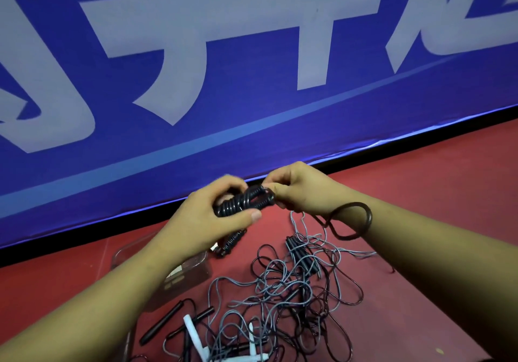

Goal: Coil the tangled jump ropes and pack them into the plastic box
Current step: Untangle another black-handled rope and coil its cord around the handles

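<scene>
well, from the head view, both hands meet just above the middle of the frame. the left hand curls its fingers and thumb tightly round a coiled black rope bundle, thumb laid along its lower side. the right hand pinches the right end of the same bundle with bent fingers, a narrow grip. a loose loop of black rope hangs round the right wrist.

below the hands, in the lower centre, a tangle of jump ropes, black and grey cords crossing each other, lies on the red floor. black handles and white handles lie at the tangle's lower left edge.

the clear plastic box sits on the floor at centre left, partly hidden under the left forearm. a second wound black bundle lies just beside the box's right end; whether it touches the box cannot be told.

a blue banner with large pale characters fills the upper half.
</scene>
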`<action>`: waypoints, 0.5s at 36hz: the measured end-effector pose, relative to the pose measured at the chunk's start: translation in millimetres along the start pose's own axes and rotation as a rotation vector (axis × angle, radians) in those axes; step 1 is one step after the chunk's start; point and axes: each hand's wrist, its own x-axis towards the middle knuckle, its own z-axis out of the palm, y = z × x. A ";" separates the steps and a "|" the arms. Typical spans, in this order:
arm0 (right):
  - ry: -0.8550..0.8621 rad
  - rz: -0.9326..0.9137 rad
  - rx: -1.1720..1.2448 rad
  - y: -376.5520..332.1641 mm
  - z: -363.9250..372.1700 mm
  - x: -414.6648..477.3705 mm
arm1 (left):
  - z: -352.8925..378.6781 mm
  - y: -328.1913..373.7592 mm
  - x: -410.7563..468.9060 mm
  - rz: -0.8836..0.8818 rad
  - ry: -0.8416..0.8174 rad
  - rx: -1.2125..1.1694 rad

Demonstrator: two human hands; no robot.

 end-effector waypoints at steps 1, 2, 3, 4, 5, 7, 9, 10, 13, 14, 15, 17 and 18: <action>-0.015 0.000 0.030 1.3 1.8 -0.1 | -2.0 2.8 0.0 -0.015 0.011 -0.086; -0.035 0.001 0.061 2.8 4.5 0.5 | -4.6 4.7 0.4 -0.036 0.019 -0.182; -0.056 0.006 0.086 4.3 7.2 0.3 | -7.0 6.6 0.8 -0.060 0.029 -0.274; -0.073 0.017 0.095 5.7 9.7 0.6 | -9.8 7.8 1.6 -0.082 0.049 -0.342; -0.085 0.035 0.091 6.7 11.2 0.6 | -12.3 7.5 2.5 -0.100 0.081 -0.373; -0.103 0.065 0.071 4.7 13.5 0.0 | -15.5 4.7 4.7 -0.140 0.153 -0.369; -0.120 0.059 0.037 0.0 17.2 0.2 | -16.7 -1.6 6.3 -0.182 0.208 -0.372; -0.129 0.048 0.010 -3.1 20.1 0.6 | -17.2 -4.8 7.1 -0.202 0.230 -0.375; -0.157 0.060 -0.028 -9.1 29.3 2.0 | -18.9 -11.1 10.7 -0.231 0.288 -0.320; -0.163 0.084 -0.018 -9.1 31.2 2.3 | -19.7 -13.1 12.2 -0.235 0.296 -0.287; -0.172 0.110 0.006 -9.4 32.4 2.4 | -20.8 -14.9 13.1 -0.241 0.298 -0.258; -0.195 0.143 0.053 -11.7 33.6 1.3 | -23.7 -19.1 13.7 -0.234 0.285 -0.181; -0.203 0.143 0.050 -13.7 33.8 0.8 | -25.4 -22.2 13.3 -0.212 0.272 -0.105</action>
